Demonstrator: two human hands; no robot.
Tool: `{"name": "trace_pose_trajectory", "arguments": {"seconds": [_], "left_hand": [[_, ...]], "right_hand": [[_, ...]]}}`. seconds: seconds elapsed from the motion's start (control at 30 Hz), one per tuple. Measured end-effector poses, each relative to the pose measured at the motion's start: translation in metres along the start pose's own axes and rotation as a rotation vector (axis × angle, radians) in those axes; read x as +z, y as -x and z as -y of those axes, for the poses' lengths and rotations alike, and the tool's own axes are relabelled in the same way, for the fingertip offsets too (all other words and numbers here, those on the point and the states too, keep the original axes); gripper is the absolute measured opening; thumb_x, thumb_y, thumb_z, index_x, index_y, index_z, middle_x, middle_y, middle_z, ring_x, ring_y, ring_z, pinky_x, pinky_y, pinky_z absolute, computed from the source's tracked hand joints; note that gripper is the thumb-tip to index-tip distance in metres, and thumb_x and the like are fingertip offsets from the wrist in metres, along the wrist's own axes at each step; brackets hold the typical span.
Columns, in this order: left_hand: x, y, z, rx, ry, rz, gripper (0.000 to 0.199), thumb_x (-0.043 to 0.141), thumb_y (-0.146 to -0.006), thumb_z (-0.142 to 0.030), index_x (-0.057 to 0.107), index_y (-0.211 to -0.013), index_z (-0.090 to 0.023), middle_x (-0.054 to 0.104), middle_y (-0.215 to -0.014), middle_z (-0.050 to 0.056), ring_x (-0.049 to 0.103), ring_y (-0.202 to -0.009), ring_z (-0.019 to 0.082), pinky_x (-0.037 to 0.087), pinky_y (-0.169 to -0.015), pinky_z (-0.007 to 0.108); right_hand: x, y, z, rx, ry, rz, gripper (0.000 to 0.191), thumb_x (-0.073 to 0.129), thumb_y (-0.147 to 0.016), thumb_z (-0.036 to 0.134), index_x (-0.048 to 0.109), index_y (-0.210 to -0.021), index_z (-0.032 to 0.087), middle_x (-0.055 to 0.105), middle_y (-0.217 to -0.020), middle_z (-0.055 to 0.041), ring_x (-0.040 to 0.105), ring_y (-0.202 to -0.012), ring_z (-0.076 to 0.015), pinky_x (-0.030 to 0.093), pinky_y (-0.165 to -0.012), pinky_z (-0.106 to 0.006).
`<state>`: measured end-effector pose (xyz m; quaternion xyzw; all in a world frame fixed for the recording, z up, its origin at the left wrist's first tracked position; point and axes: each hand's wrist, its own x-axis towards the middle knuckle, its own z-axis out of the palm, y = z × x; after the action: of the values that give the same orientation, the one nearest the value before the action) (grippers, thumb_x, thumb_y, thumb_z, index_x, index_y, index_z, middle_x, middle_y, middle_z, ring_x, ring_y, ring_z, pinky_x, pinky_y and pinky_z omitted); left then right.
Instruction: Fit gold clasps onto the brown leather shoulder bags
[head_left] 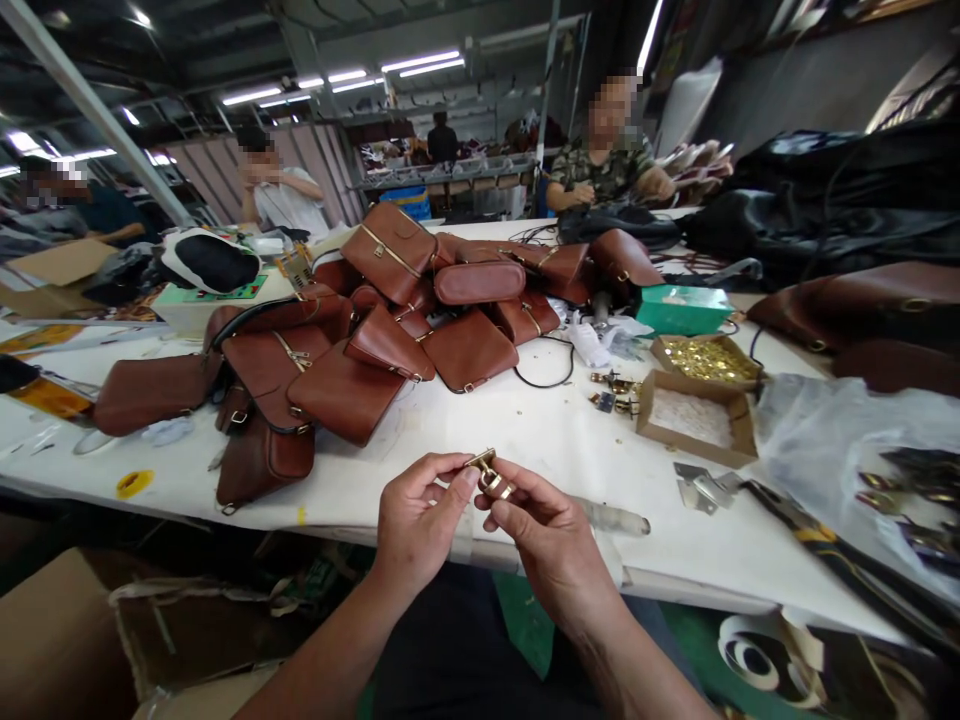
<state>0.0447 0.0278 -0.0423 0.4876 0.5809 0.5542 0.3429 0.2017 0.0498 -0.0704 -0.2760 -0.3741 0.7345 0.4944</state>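
Near the front edge of the white table [450, 425], both hands meet around a small gold metal clasp [493, 480]. My left hand [420, 515] pinches its upper left part, a gold bar, between thumb and fingers. The lower right part, a padlock-like piece with a brown band, is gripped by the fingertips of my right hand [544, 525]. A ring links the two parts. Behind the hands lies a heap of brown leather bags [345, 390] with gold zips and small buckles.
A box of gold pieces [709, 360] and a box of small pale pieces [690, 418] stand at right, near a green box [682, 310]. Pliers [814, 535] and plastic-wrapped hardware [915, 490] lie far right. A person [607, 160] sits across the table.
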Motion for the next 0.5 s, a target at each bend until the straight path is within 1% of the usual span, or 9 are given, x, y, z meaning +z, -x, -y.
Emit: {"name": "trace_pose_trajectory", "arguments": {"seconds": [0.1, 0.2, 0.33, 0.43, 0.5], "left_hand": [[0.003, 0.002, -0.005, -0.001, -0.007, -0.010, 0.031, 0.076, -0.092, -0.042, 0.079, -0.110, -0.016, 0.081, -0.097, 0.006, 0.074, -0.075, 0.016, 0.062, -0.070, 0.025], [0.006, 0.002, -0.009, 0.028, -0.026, -0.034, 0.028, 0.078, -0.091, -0.041, 0.080, -0.106, -0.017, 0.081, -0.094, 0.005, 0.074, -0.075, 0.015, 0.061, -0.070, 0.023], [0.013, 0.003, -0.016, 0.042, -0.017, -0.062, 0.026, 0.079, -0.090, -0.040, 0.081, -0.103, -0.018, 0.081, -0.087, 0.004, 0.072, -0.068, 0.013, 0.061, -0.064, 0.021], [0.017, 0.004, -0.021, 0.040, 0.006, -0.063, 0.025, 0.079, -0.089, -0.039, 0.080, -0.101, -0.018, 0.080, -0.083, 0.003, 0.071, -0.065, 0.012, 0.061, -0.063, 0.020], [0.020, 0.004, -0.023, 0.029, 0.020, -0.061, 0.024, 0.079, -0.089, -0.039, 0.080, -0.101, -0.017, 0.080, -0.080, 0.003, 0.071, -0.065, 0.012, 0.061, -0.063, 0.020]], "right_hand": [[0.001, 0.002, 0.003, 0.003, -0.069, -0.014, 0.040, 0.090, -0.080, 0.029, 0.079, -0.119, 0.029, 0.078, -0.099, -0.0030, 0.073, -0.091, -0.0208, 0.057, -0.076, -0.031], [0.004, 0.004, 0.008, 0.002, -0.093, -0.034, 0.035, 0.091, -0.079, 0.029, 0.078, -0.112, 0.026, 0.077, -0.096, -0.0027, 0.072, -0.088, -0.0195, 0.057, -0.075, -0.030], [0.003, 0.007, 0.008, 0.012, -0.085, -0.107, 0.032, 0.094, -0.075, 0.032, 0.077, -0.101, 0.024, 0.076, -0.093, -0.0019, 0.069, -0.083, -0.0174, 0.055, -0.072, -0.029], [-0.003, 0.010, 0.005, 0.002, 0.006, -0.148, 0.029, 0.092, -0.077, 0.038, 0.076, -0.096, 0.022, 0.072, -0.086, -0.0008, 0.062, -0.073, -0.0142, 0.051, -0.066, -0.027], [-0.007, 0.013, 0.006, -0.034, 0.154, -0.161, 0.026, 0.088, -0.081, 0.040, 0.075, -0.094, 0.022, 0.071, -0.085, -0.0012, 0.061, -0.071, -0.0147, 0.050, -0.066, -0.029]]}}
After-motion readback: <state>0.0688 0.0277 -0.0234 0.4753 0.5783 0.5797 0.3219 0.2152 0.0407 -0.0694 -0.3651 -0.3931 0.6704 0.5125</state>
